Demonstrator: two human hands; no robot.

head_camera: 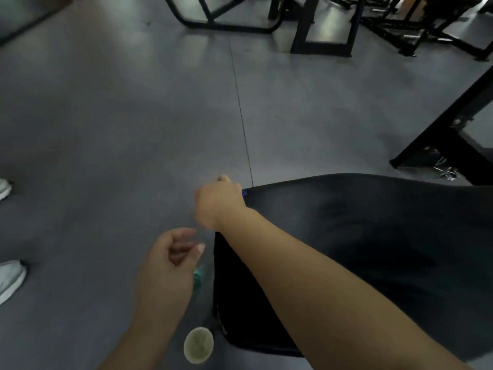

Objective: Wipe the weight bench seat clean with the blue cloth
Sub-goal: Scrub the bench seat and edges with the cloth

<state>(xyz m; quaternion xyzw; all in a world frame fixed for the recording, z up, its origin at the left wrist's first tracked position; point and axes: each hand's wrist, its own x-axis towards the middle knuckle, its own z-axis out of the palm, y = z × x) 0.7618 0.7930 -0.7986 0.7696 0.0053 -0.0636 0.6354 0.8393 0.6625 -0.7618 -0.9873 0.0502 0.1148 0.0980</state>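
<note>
Leftward, right grip (217, 201) clutches blue cloth (245, 193) at seat (373, 236) corner.

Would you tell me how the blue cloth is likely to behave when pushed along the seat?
Probably floppy and light: the blue cloth is almost hidden in the curled right hand. It should glide easily, since the bench seat looks smooth.

Black bench seat (373, 222) on grey floor (106, 116)
</note>
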